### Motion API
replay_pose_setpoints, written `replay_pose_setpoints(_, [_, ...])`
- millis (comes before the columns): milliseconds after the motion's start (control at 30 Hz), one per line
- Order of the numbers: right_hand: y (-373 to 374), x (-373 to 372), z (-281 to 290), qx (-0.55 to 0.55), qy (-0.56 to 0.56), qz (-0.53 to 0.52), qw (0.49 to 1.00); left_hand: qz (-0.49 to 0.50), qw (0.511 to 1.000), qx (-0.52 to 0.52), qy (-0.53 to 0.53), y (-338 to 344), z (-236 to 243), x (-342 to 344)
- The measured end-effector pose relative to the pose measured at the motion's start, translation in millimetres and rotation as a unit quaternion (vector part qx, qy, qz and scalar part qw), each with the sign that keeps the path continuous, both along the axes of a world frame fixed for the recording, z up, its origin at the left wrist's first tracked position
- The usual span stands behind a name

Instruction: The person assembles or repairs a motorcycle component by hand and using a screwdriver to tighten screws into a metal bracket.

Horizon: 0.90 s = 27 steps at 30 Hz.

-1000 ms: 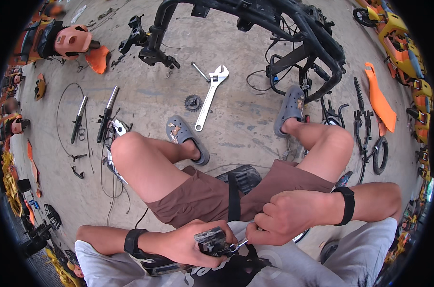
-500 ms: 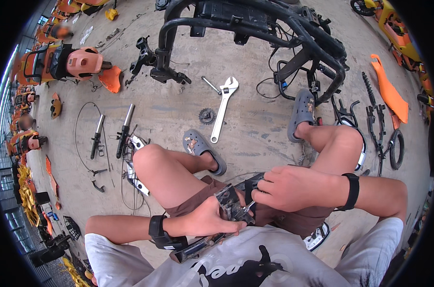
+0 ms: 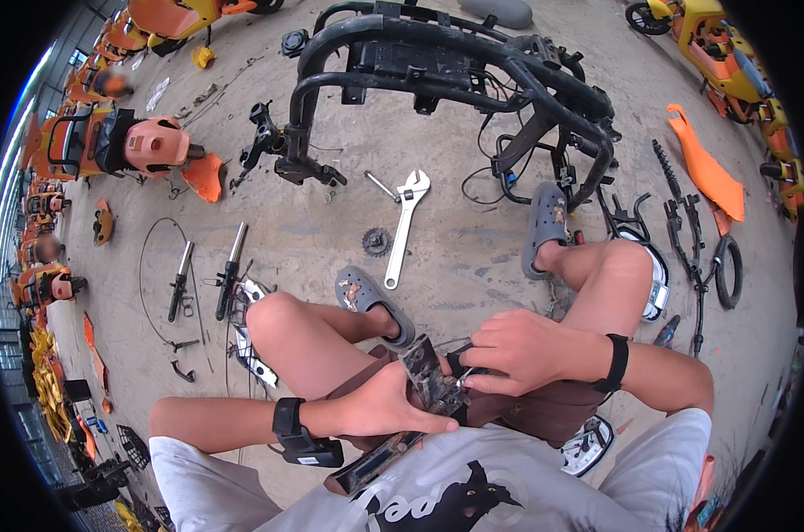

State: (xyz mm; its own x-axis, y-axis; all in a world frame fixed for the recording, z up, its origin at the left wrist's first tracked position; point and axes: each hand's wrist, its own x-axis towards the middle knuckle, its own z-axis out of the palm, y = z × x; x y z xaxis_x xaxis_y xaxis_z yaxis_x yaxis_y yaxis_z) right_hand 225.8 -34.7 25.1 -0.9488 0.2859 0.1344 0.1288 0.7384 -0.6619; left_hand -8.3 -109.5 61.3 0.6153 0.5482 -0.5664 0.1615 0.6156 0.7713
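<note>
My left hand (image 3: 377, 399) is wrapped round a dirty black metal bracket-like part (image 3: 432, 379), held over my lap. A long dark bar (image 3: 375, 463) extends from under that hand toward my shirt; whether it joins the part is hidden. My right hand (image 3: 521, 353) has its fingers closed at the part's right side, pinching a slim tool with a shiny metal shaft (image 3: 463, 379). The shaft's tip meets the part; its exact kind is largely hidden by the fingers.
Ahead stands a black scooter frame (image 3: 411, 62). On the concrete floor lie a large adjustable wrench (image 3: 405, 229), a toothed gear (image 3: 377, 241), a bolt (image 3: 381, 186), fork tubes (image 3: 231, 270) and an orange panel (image 3: 705, 166). Orange scooters (image 3: 158, 144) line the left.
The view has shifted, so the frame and wrench sit lower. My right hand has turned slightly and stays against the part; my left hand keeps its hold.
</note>
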Motion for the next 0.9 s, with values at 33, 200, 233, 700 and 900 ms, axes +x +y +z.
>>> replay_pose_setpoints(33, [-4, -1, -3, 0.018, 0.027, -0.010, 0.999, -0.018, 0.999, -0.035, -0.021, -3, -3, -3])
replay_pose_setpoints(200, [2, 4, -15, 0.021, 0.041, -0.019, 0.999, -0.007, 0.996, -0.046, -0.073, -3, -7, -6])
replay_pose_setpoints(233, [2, 4, -17, -0.020, 0.048, -0.025, 0.998, -0.021, 0.997, -0.043, -0.065, 0, -5, -7])
replay_pose_setpoints(700, [-10, 4, -2, -0.497, -0.017, -0.068, 0.865, -0.012, 0.955, -0.199, -0.217, 5, 6, -12])
replay_pose_setpoints(900, [-27, 0, -16, -0.531, 0.063, -0.079, 0.841, -0.042, 0.969, -0.155, -0.188, 17, 21, -10])
